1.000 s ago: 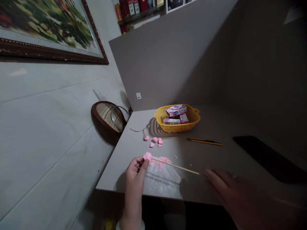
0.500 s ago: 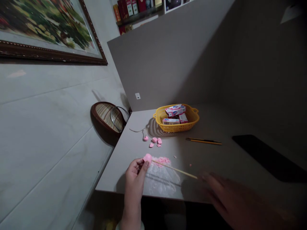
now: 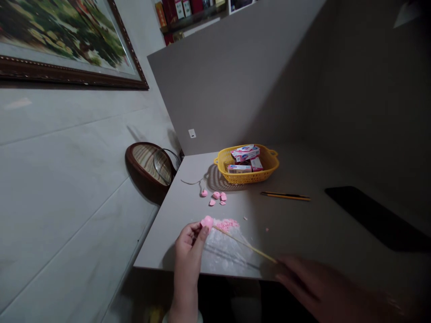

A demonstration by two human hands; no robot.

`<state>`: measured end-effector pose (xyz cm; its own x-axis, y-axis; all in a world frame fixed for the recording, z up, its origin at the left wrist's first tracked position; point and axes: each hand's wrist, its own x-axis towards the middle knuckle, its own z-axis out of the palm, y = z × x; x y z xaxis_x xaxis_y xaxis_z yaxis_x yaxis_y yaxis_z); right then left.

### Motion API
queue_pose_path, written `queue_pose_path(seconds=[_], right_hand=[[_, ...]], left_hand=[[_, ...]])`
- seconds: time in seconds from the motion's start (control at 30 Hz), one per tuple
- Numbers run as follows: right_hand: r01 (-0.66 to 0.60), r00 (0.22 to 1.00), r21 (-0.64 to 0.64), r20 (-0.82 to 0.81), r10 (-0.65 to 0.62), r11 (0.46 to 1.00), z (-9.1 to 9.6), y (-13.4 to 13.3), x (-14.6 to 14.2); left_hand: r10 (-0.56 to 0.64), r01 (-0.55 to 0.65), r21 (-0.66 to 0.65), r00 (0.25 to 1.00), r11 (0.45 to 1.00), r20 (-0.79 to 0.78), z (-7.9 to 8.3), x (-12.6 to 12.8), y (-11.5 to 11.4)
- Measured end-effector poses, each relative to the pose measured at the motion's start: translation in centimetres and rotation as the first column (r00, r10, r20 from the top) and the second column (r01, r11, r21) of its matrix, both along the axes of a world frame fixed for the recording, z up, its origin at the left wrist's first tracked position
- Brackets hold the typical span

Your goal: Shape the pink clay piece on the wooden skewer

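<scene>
The left hand (image 3: 188, 240) pinches a pink clay ball (image 3: 207, 222) on a wooden skewer (image 3: 244, 242), over a plastic sheet (image 3: 229, 255). The loosely open right hand (image 3: 316, 285) is just beside the skewer's far end. Beyond lie pink crumbs (image 3: 227, 224), pink clay pieces (image 3: 216, 195) and a yellow plastic basket (image 3: 247, 178).

A room in a home, with a framed painting (image 3: 63, 40), a bookshelf (image 3: 188, 18) and a built-in desk (image 3: 296, 229).
</scene>
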<state>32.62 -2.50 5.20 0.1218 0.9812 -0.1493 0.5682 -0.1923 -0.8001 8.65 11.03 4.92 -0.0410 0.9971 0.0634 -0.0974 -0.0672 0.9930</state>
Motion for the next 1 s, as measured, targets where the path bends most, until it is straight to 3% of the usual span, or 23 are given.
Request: queue_pose_path(seconds=[0.07, 0.13, 0.27, 0.43, 0.6, 0.67, 0.7, 0.77, 0.83, 0.87, 0.9, 0.93, 0.97, 1.0], right_hand=[[-0.090, 0.925, 0.245, 0.381, -0.011, 0.965, -0.3, 0.3, 1.3], [-0.173, 0.834, 0.381, 0.547, -0.071, 0.908, -0.8, 0.6, 2.2], [-0.182, 0.802, 0.504, 0.572, -0.169, 0.844, -1.6, 0.9, 1.7], [-0.179, 0.808, 0.515, 0.563, -0.174, 0.838, -1.9, 0.6, 0.4], [-0.201, 0.835, 0.501, 0.537, -0.121, 0.842, -2.3, 0.2, 1.0], [-0.157, 0.899, 0.439, 0.435, -0.056, 0.885, -2.0, 0.4, 1.1], [-0.104, 0.953, 0.338, 0.302, -0.003, 0.935, -1.6, 0.5, 1.0], [-0.065, 0.993, -0.015, -0.099, 0.063, 0.998, -0.7, 0.7, 0.5], [-0.188, 0.883, -0.337, -0.469, 0.009, 0.922, 0.0, 0.8, -0.3], [-0.260, 0.804, -0.422, -0.592, -0.046, 0.869, 0.1, 0.7, -0.6], [-0.311, 0.746, -0.455, -0.661, -0.082, 0.835, 0.0, 0.7, -1.0], [-0.317, 0.736, -0.462, -0.671, -0.092, 0.828, -0.2, 0.6, -1.2], [-0.289, 0.773, -0.448, -0.630, -0.070, 0.846, -0.4, 0.5, -1.3], [-0.221, 0.859, -0.390, -0.512, -0.011, 0.894, -0.7, 0.5, -1.2]], left_hand=[[0.026, -0.026, -0.010, 1.000, 1.000, 0.001, -0.2, 0.0, 0.0], [0.037, -0.037, -0.022, 0.999, 0.999, 0.006, -0.3, 0.0, 0.1], [0.018, -0.018, -0.005, 0.999, 1.000, 0.026, -0.4, -0.1, 0.3], [-0.022, 0.023, -0.014, 0.998, 1.000, 0.055, -0.1, -0.3, 0.4], [0.043, -0.041, -0.028, 0.996, 0.999, 0.076, -0.6, -0.1, 0.3], [0.055, -0.052, -0.042, 0.996, 0.998, 0.077, -0.9, -0.1, 0.3], [0.053, -0.050, -0.046, 0.996, 0.998, 0.076, -1.0, 0.0, 0.3], [0.033, -0.030, -0.042, 0.997, 0.999, 0.072, -1.1, -0.1, 0.3], [0.001, 0.000, -0.025, 0.998, 1.000, 0.061, -1.0, -0.1, 0.4], [-0.015, 0.017, -0.022, 0.998, 1.000, 0.056, -0.9, -0.2, 0.4], [-0.024, 0.026, -0.024, 0.998, 0.999, 0.052, -0.8, -0.1, 0.4], [-0.028, 0.029, -0.031, 0.998, 0.999, 0.049, -0.7, -0.1, 0.4], [-0.023, 0.025, -0.039, 0.999, 0.999, 0.048, -0.7, -0.1, 0.4], [-0.012, 0.014, -0.047, 0.999, 0.999, 0.047, -0.7, 0.0, 0.3]])
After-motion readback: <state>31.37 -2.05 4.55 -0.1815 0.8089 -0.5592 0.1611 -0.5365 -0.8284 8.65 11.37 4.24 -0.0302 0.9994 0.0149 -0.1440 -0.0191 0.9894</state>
